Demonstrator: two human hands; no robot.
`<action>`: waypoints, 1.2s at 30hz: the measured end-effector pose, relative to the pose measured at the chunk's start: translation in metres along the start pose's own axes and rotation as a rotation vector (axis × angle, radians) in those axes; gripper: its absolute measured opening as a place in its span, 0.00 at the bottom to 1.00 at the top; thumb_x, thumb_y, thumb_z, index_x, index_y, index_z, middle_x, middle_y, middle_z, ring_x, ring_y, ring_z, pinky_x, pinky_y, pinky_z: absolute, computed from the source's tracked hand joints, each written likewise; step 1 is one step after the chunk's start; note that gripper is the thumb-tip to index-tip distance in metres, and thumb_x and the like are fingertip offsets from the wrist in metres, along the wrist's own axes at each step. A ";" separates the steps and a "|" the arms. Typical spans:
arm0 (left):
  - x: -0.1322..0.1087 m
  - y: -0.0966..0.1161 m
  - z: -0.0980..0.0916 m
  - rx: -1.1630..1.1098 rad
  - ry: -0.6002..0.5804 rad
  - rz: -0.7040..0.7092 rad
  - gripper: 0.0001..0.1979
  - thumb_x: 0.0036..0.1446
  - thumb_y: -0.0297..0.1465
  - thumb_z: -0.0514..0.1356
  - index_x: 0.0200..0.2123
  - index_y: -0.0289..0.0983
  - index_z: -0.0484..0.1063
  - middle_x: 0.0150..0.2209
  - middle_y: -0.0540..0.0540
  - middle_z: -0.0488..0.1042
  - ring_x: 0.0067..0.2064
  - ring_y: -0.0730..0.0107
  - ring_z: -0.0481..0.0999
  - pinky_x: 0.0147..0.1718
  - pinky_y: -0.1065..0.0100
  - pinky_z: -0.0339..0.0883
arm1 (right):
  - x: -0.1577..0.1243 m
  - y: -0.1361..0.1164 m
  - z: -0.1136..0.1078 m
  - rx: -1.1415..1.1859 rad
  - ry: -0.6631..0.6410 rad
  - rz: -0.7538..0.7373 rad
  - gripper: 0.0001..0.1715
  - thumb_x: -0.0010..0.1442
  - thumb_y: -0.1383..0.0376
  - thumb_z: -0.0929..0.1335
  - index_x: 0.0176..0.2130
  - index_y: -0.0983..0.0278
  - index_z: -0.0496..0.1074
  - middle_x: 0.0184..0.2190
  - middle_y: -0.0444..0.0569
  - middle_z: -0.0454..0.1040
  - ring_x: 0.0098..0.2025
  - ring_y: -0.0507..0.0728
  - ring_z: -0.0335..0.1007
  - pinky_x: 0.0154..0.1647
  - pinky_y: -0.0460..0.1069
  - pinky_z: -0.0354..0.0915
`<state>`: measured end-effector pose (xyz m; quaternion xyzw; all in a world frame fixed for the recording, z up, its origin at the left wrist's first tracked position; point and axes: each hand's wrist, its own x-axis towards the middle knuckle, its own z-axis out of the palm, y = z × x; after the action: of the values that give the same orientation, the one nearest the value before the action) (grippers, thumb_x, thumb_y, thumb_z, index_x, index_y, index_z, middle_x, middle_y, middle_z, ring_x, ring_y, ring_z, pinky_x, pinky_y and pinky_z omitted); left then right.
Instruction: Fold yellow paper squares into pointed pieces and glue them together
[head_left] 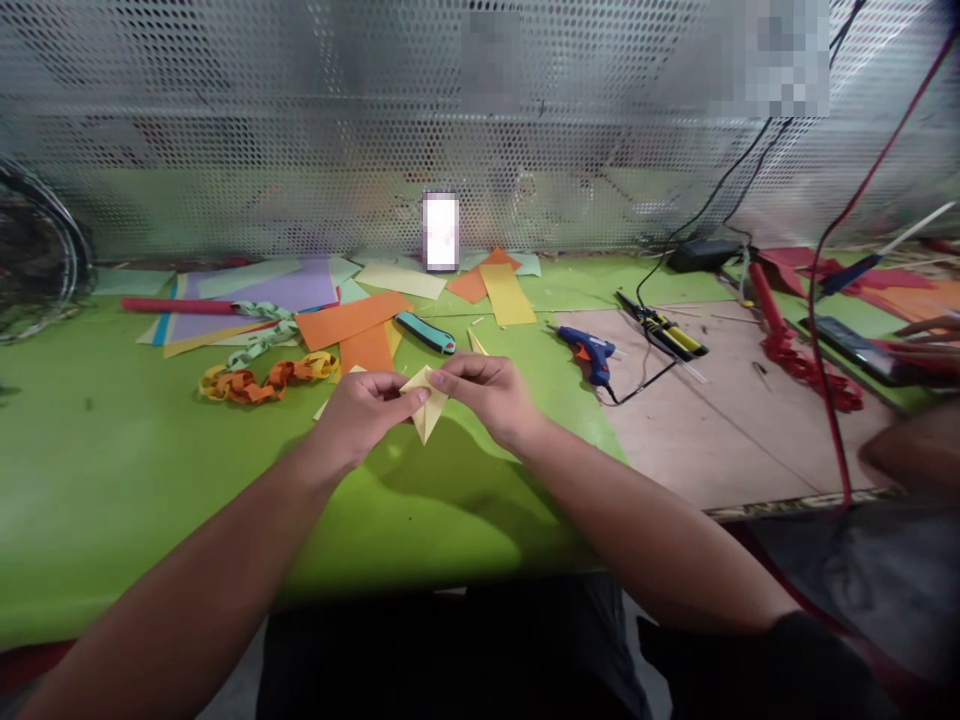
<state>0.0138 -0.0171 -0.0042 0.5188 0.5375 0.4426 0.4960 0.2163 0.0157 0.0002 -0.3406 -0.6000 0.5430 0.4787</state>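
A small pale yellow folded paper [425,418] with a pointed lower tip is pinched between both hands, above the green tabletop. My left hand [371,405] grips its left side, thumb laid across the front. On the upper right edge, my right hand [486,392] closes its thumb and fingers. Just beyond the hands lie a teal utility knife [426,333] and a narrow yellow paper piece [477,342]. Orange paper strips [352,322] rest behind my left hand. Part of another pale yellow paper shows beside that hand.
Paper chains, one orange and yellow [262,385] and one light green [262,335], lie left. A blue glue gun [589,352] and yellow-handled pliers [667,333] lie right, with cables. Perforated metal mesh [300,150] stands behind. Another person's hand [930,328] is at far right.
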 end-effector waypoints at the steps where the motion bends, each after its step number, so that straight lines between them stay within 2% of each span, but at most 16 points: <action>1: -0.001 0.000 0.000 0.019 0.001 0.004 0.12 0.49 0.39 0.76 0.33 0.38 0.86 0.29 0.46 0.83 0.26 0.68 0.77 0.27 0.68 0.67 | 0.000 0.000 0.001 0.018 0.005 0.028 0.21 0.55 0.47 0.80 0.30 0.62 0.82 0.30 0.46 0.78 0.32 0.53 0.70 0.36 0.50 0.68; 3: -0.002 0.002 0.001 0.066 -0.008 0.011 0.11 0.50 0.39 0.75 0.32 0.38 0.86 0.27 0.47 0.81 0.24 0.70 0.73 0.23 0.69 0.61 | 0.000 -0.001 0.002 0.036 0.009 0.056 0.20 0.54 0.48 0.81 0.31 0.61 0.82 0.31 0.47 0.79 0.33 0.54 0.71 0.36 0.51 0.69; 6: -0.004 0.005 0.003 0.120 -0.035 0.020 0.11 0.50 0.40 0.75 0.30 0.38 0.85 0.24 0.49 0.78 0.21 0.73 0.67 0.20 0.70 0.53 | -0.001 -0.002 0.006 0.037 0.064 -0.014 0.19 0.53 0.49 0.81 0.28 0.60 0.81 0.29 0.46 0.78 0.33 0.54 0.71 0.38 0.51 0.70; 8: -0.004 0.006 0.004 0.121 -0.041 0.029 0.12 0.50 0.41 0.75 0.30 0.39 0.85 0.23 0.49 0.77 0.21 0.72 0.68 0.20 0.70 0.53 | -0.002 0.000 0.009 0.038 0.100 -0.047 0.20 0.53 0.49 0.81 0.27 0.60 0.79 0.29 0.45 0.77 0.32 0.54 0.71 0.37 0.51 0.71; 11: -0.004 0.007 0.005 0.123 -0.032 0.043 0.14 0.49 0.43 0.75 0.30 0.39 0.85 0.23 0.48 0.77 0.22 0.70 0.70 0.20 0.69 0.57 | -0.002 0.004 0.011 0.073 0.115 -0.019 0.20 0.53 0.49 0.80 0.28 0.60 0.79 0.29 0.45 0.78 0.32 0.53 0.72 0.36 0.51 0.72; 14: -0.004 0.006 0.004 0.134 -0.079 0.018 0.13 0.51 0.43 0.74 0.30 0.39 0.85 0.24 0.48 0.78 0.23 0.71 0.71 0.21 0.70 0.58 | 0.002 0.004 0.004 0.160 0.154 0.007 0.17 0.56 0.50 0.80 0.33 0.59 0.81 0.33 0.46 0.80 0.33 0.54 0.75 0.42 0.53 0.76; 16: -0.003 0.002 0.003 0.091 -0.098 -0.005 0.11 0.50 0.41 0.75 0.32 0.39 0.86 0.27 0.47 0.81 0.25 0.70 0.73 0.24 0.70 0.62 | 0.006 0.001 -0.005 0.193 0.156 0.027 0.18 0.58 0.49 0.78 0.36 0.60 0.82 0.35 0.48 0.82 0.35 0.54 0.77 0.44 0.54 0.77; 19: -0.001 -0.003 0.001 -0.005 -0.076 -0.029 0.11 0.49 0.38 0.76 0.35 0.39 0.87 0.31 0.45 0.84 0.29 0.67 0.78 0.30 0.68 0.70 | 0.010 -0.009 -0.019 0.114 0.062 0.080 0.24 0.62 0.44 0.75 0.36 0.63 0.83 0.32 0.51 0.82 0.33 0.55 0.77 0.41 0.54 0.77; 22: 0.001 -0.003 0.000 -0.069 -0.059 -0.056 0.12 0.47 0.37 0.77 0.34 0.38 0.86 0.32 0.44 0.85 0.30 0.66 0.80 0.32 0.66 0.74 | 0.009 -0.017 -0.026 -0.067 -0.131 0.115 0.30 0.64 0.41 0.73 0.31 0.65 0.82 0.27 0.51 0.80 0.30 0.54 0.75 0.36 0.51 0.73; 24: 0.001 -0.001 0.000 -0.109 -0.051 -0.068 0.12 0.47 0.37 0.78 0.34 0.38 0.86 0.32 0.44 0.85 0.30 0.67 0.80 0.33 0.66 0.75 | 0.007 -0.018 -0.026 -0.189 -0.256 0.098 0.30 0.63 0.41 0.74 0.29 0.65 0.80 0.25 0.48 0.78 0.27 0.52 0.70 0.29 0.48 0.66; 26: 0.001 0.003 0.001 -0.141 -0.044 -0.068 0.13 0.48 0.37 0.78 0.34 0.37 0.86 0.32 0.44 0.84 0.30 0.67 0.80 0.32 0.67 0.76 | 0.004 -0.017 -0.024 -0.284 -0.299 0.057 0.30 0.63 0.42 0.74 0.27 0.64 0.78 0.23 0.45 0.74 0.23 0.50 0.62 0.24 0.47 0.56; 28: 0.000 0.006 0.003 -0.173 -0.044 -0.063 0.13 0.49 0.37 0.78 0.35 0.37 0.85 0.31 0.45 0.83 0.30 0.68 0.80 0.32 0.68 0.76 | 0.002 -0.015 -0.020 -0.351 -0.250 -0.007 0.30 0.65 0.43 0.73 0.26 0.64 0.75 0.21 0.44 0.71 0.22 0.49 0.57 0.24 0.47 0.52; 32: 0.000 0.008 0.008 -0.252 -0.060 -0.067 0.14 0.53 0.39 0.76 0.38 0.36 0.85 0.30 0.47 0.81 0.29 0.70 0.79 0.32 0.68 0.77 | 0.000 -0.009 -0.012 -0.445 -0.096 -0.138 0.30 0.68 0.44 0.70 0.26 0.64 0.73 0.22 0.44 0.69 0.26 0.51 0.59 0.27 0.48 0.56; 36: 0.000 0.007 0.011 -0.284 -0.060 -0.061 0.18 0.52 0.40 0.77 0.42 0.36 0.84 0.37 0.44 0.83 0.34 0.67 0.81 0.39 0.62 0.80 | 0.000 -0.001 -0.007 -0.446 0.012 -0.176 0.30 0.68 0.45 0.70 0.26 0.64 0.75 0.22 0.45 0.69 0.26 0.51 0.58 0.28 0.49 0.55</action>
<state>0.0251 -0.0170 0.0019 0.4396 0.4699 0.4835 0.5934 0.2230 0.0180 0.0012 -0.3876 -0.7296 0.3509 0.4408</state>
